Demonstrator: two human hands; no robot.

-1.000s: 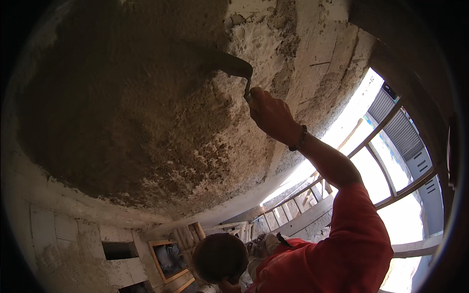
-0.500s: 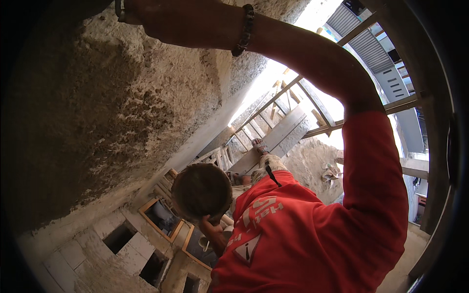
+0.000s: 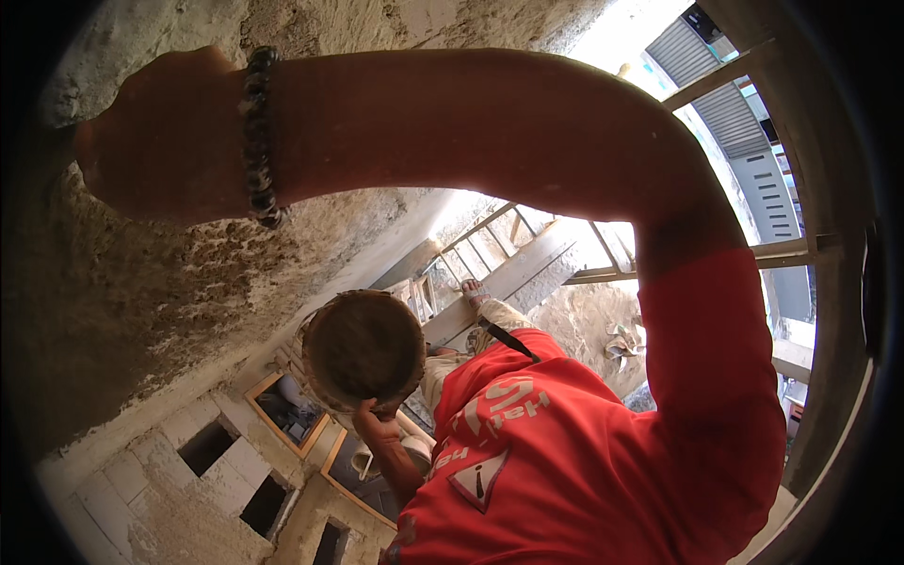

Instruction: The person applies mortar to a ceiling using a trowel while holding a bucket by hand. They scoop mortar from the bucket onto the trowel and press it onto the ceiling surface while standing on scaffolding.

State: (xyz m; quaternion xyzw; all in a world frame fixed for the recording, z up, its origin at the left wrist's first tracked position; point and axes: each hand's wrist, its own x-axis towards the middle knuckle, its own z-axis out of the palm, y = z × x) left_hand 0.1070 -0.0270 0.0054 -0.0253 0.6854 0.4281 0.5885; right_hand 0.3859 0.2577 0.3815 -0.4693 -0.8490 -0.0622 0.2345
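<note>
Wet grey plaster covered the rough wall (image 3: 141,311) where a worker in a red shirt (image 3: 603,452) reached across the camera, the right hand (image 3: 160,141) raised near the surface at upper left, a dark beaded bracelet (image 3: 259,137) on the wrist. Seen from the back against the light, that hand looked closed, but whether it gripped a tool could not be told. Lower down, the left hand (image 3: 372,424) cupped from beneath a round, mortar-caked pan (image 3: 363,347), its fingers curled under the rim and the pan held close beside the chest. Wooden scaffold rails (image 3: 527,250) and pale block walling with openings (image 3: 217,452) lay far beneath. With the pan balanced on one hand at height, a tilt or a slackened grip could likely send it down, and an overreach toward the wall might well unsettle the worker's footing.
</note>
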